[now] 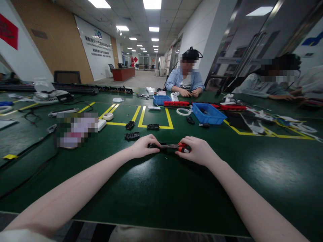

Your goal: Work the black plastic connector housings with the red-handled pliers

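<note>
My right hand (195, 149) is closed around the red-and-black handles of long-nose pliers (171, 146). Their metal jaws point left and reach a small black plastic part (152, 145), which my left hand (145, 146) pinches between thumb and fingers. Whether the jaws grip the part or only touch it, I cannot tell. Just beyond my left hand lie similar black parts: one (132, 135) close by, another (130, 125) farther back, and a third (152, 126) by the yellow tape.
Blue bins (209, 114) and a white ring (183, 111) stand on the green table (156, 188) beyond my hands. A blurred phone-like object (78, 131) lies left, near a white case (101, 125). Across the table sits a person (185, 79); others work at right.
</note>
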`<state>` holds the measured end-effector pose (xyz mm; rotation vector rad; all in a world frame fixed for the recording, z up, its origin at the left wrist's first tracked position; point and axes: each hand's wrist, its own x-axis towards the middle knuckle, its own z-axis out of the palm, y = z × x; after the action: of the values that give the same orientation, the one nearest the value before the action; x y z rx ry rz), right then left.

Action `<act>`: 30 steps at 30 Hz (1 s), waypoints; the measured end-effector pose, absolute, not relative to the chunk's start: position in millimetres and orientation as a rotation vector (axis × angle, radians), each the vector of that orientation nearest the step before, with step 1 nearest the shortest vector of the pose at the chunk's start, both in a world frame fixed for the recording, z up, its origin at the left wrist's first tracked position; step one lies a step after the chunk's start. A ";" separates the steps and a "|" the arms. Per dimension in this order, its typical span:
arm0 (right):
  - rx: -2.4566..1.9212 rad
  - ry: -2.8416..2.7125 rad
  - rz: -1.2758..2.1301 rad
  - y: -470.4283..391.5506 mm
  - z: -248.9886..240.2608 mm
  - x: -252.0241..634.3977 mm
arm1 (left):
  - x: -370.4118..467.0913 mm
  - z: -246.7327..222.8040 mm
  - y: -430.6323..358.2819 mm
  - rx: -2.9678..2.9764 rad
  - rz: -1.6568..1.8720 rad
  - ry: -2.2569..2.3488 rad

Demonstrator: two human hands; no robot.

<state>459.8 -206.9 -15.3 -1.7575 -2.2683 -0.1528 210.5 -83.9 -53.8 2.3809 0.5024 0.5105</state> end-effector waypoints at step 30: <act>-1.756 -2.287 -0.174 -206.9 -16.3 460.0 | 209.5 -54.8 -82.7 2.362 0.515 0.494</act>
<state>460.0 -206.9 -16.3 -1.7556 -2.2868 -0.1737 209.5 -82.7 -54.8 2.3616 0.4936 0.5147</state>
